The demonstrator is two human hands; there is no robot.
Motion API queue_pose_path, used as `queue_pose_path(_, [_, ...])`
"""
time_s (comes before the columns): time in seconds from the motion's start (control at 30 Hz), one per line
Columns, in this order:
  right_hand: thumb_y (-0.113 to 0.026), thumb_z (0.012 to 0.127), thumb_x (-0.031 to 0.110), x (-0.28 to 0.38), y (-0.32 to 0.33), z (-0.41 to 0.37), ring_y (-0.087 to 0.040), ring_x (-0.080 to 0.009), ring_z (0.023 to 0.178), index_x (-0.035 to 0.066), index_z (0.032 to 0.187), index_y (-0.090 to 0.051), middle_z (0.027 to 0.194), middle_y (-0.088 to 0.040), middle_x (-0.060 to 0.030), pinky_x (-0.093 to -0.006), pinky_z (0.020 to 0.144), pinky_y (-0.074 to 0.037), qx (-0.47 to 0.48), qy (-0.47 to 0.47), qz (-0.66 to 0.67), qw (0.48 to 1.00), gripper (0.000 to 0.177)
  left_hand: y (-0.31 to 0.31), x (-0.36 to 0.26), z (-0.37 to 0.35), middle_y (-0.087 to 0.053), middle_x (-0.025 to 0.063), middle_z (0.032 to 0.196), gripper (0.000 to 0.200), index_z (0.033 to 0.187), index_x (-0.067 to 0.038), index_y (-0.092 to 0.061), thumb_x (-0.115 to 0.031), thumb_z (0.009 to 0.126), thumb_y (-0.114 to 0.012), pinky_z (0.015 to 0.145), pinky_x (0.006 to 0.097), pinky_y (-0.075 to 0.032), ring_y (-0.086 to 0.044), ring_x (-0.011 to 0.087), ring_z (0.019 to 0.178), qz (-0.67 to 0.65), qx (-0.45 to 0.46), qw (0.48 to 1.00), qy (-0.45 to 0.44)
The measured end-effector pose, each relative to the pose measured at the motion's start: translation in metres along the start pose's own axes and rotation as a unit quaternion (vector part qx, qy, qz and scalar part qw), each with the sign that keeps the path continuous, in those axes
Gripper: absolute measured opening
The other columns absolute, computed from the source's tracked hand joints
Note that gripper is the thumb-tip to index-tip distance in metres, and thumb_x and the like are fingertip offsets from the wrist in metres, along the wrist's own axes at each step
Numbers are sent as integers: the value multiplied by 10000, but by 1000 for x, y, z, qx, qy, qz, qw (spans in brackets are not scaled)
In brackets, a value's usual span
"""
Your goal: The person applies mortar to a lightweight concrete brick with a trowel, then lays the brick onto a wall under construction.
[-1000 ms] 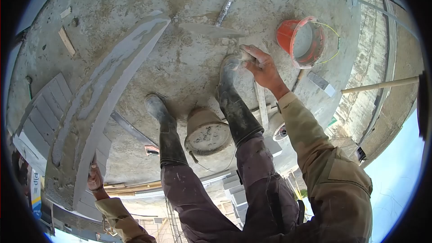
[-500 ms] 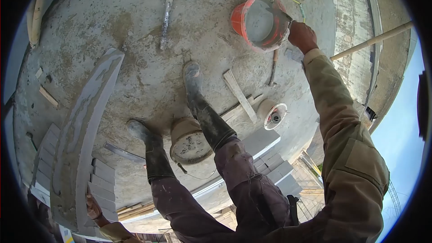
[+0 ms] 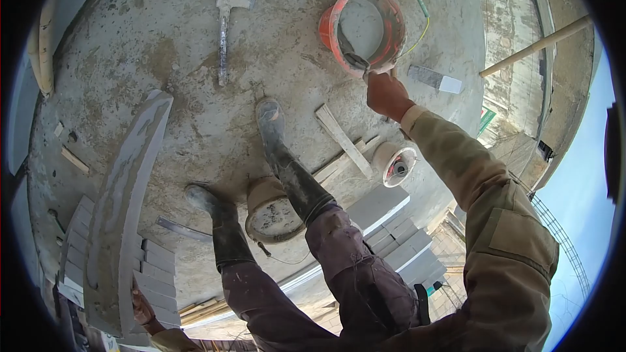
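My right hand (image 3: 389, 96) is closed round the handle of a trowel (image 3: 356, 60) at the near rim of an orange bucket (image 3: 328, 26). The trowel's dark blade reaches inside the bucket, which holds grey wet mortar (image 3: 360, 26). At the lower left, my left hand (image 3: 142, 306) lies against the side of a long pale block course (image 3: 151, 156), its visible fingers stretched out and partly hidden. Grey mortar (image 3: 107, 221) is spread along the top of that course.
A white-crusted hatchet-like tool (image 3: 223, 39) lies on the concrete floor. Right of the bucket is a flat grey-and-white piece (image 3: 435, 79). Near my boots are a mortar-stained tub (image 3: 274, 218), a small white bucket (image 3: 395, 163), wooden strips (image 3: 342, 137) and stacked grey blocks (image 3: 378, 212).
My right hand and the trowel have moved from the bucket's right side to its near rim. The yellow handle now hangs out to the right. My left hand stays by the blocks.
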State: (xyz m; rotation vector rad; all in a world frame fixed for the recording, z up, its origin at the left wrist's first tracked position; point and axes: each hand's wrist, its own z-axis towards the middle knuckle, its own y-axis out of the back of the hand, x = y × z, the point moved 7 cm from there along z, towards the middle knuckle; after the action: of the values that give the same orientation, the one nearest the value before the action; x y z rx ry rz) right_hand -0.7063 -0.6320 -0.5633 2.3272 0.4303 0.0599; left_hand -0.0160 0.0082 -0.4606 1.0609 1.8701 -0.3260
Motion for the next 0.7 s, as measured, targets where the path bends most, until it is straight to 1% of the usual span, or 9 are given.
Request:
queue_pose_path(0.1, [-587, 866, 134, -12, -2, 15, -680, -446, 1002, -62, 984, -652, 999, -689, -301, -562, 871, -522, -25, -43, 118, 992, 238, -9, -8, 0, -433, 141, 1522, 782, 1437, -25, -472, -316, 791, -803, 1276, 585, -75, -304, 346, 1475, 5, 4, 1000, 8])
queue_pose_path(0.13, [-608, 887, 184, -18, 1, 15, -725, -391, 861, -79, 916, -645, 901, -689, -308, -531, 752, -557, -40, -49, 177, 982, 268, -10, -12, 0, -430, 148, 1524, 777, 1439, -13, -466, -305, 800, -798, 1276, 582, -76, -303, 351, 1475, 9, 4, 1000, 11])
queue_pose_path(0.17, [-633, 914, 234, -15, 8, 11, -711, -336, 629, -96, 851, -629, 754, -658, -277, -471, 577, -560, 35, -96, 271, 957, 336, -13, -17, 0, -426, 155, 1527, 773, 1442, -2, -460, -294, 809, -794, 1276, 580, -76, -303, 356, 1476, 13, 4, 1000, 15])
queue_pose_path(0.23, [-630, 945, 249, -22, 3, 11, -629, -267, 459, -89, 782, -623, 649, -619, -195, -394, 433, -508, -5, -98, 352, 931, 375, -24, -26, 2, -419, 169, 1532, 764, 1447, 22, -447, -272, 828, -785, 1275, 576, -78, -301, 365, 1476, 24, 3, 999, 23])
queue_pose_path(0.47, [-568, 995, 210, -20, 8, -29, -608, -180, 579, -78, 1093, -619, 821, -654, -135, -333, 466, -496, 26, -166, 558, 813, 309, -11, -17, 4, -402, 201, 1536, 797, 1462, 57, -409, -235, 827, -791, 1276, 569, -74, -287, 387, 1482, -58, 100, 993, -21])
queue_pose_path(0.53, [-491, 1011, 248, -21, -4, -39, -572, -186, 573, -75, 1241, -551, 837, -633, -129, -315, 478, -486, 73, -194, 743, 636, 401, -14, -14, 1, -391, 198, 1543, 818, 1473, 55, -394, -228, 820, -797, 1276, 570, -70, -277, 388, 1486, -70, 110, 991, -22])
queue_pose_path(0.57, [-491, 1011, 248, -28, -14, -39, -572, -186, 573, -75, 1241, -551, 837, -633, -129, -315, 478, -486, 73, -194, 741, 638, 401, -18, -16, 0, -415, 171, 1531, 811, 1434, 12, -451, -314, 784, -810, 1282, 562, -50, -277, 369, 1488, -30, 40, 999, -2])
queue_pose_path(0.63, [-469, 1011, 266, -32, -47, -37, -570, -210, 599, -62, 1210, -549, 841, -611, -139, -319, 506, -474, 84, -159, 858, 481, 392, -16, -12, -3, -438, 144, 1519, 809, 1395, -31, -509, -400, 747, -823, 1288, 554, -30, -276, 350, 1490, 8, -31, 999, 19])
queue_pose_path(0.7, [-473, 1008, 303, -24, -67, -39, -546, -207, 591, -40, 1192, -551, 829, -600, -129, -317, 505, -460, 62, -145, 868, 471, 398, -14, -9, -3, -339, 189, 1573, 867, 1502, 51, -345, -227, 816, -796, 1277, 567, -75, -236, 381, 1503, -92, 58, 994, -4])
